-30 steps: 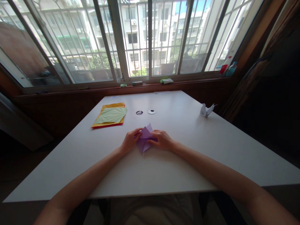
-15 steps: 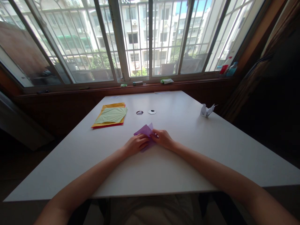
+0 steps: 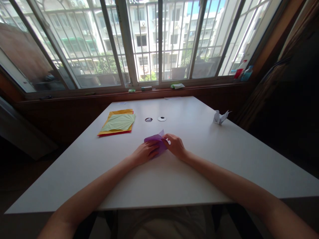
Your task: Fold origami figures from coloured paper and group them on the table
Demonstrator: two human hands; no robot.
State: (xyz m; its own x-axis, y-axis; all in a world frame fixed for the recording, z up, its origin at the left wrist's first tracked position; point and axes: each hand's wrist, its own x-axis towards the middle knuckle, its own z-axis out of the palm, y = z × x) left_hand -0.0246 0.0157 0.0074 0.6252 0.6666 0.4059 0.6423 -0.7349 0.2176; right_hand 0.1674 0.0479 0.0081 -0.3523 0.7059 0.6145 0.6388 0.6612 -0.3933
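A folded purple paper [image 3: 156, 138] lies on the white table [image 3: 199, 159], near its middle. My left hand [image 3: 146, 152] presses flat on the paper's near left part and covers much of it. My right hand [image 3: 175, 145] pinches the paper's right edge between thumb and fingers. Only the far corner and upper flap of the paper show between the two hands.
A stack of yellow, orange and red sheets with a pale green sheet on top [image 3: 117, 123] lies at the far left. Two small round objects [image 3: 155, 119] sit behind the paper. A white folded paper crane [image 3: 219, 117] stands at the far right edge. Small items line the windowsill [image 3: 159, 88].
The purple paper has been folded down flatter, its near point now hidden. My left hand slid right onto the paper and my right hand moved slightly farther away along its edge.
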